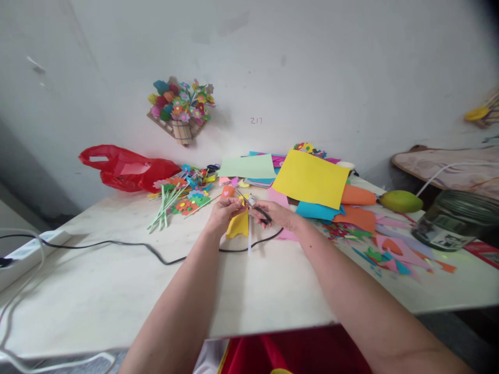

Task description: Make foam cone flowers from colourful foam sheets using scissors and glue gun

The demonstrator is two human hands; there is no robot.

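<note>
My right hand (273, 214) is closed around a pair of scissors (266, 218) with black handles, its blades pointing up and left toward my other hand. My left hand (226, 212) is pinched at the blade tips; what sits between its fingertips is too small to make out. Just behind and below the fingers is a cut piece of yellow craft foam (238, 226). A translucent white stick (250, 241) lies beside it, its far end hidden near my right hand. An orange piece with a pink heart (227, 192) is just beyond my left hand.
Foam flowers (186, 206) and pale green stems (166, 208) lie left, near a red plastic bag (125, 169). Foam sheets (312, 179), scraps (390, 259) and a glass jar (448, 223) occupy the right. A black cord (144, 246) crosses the table to a power strip (27, 259).
</note>
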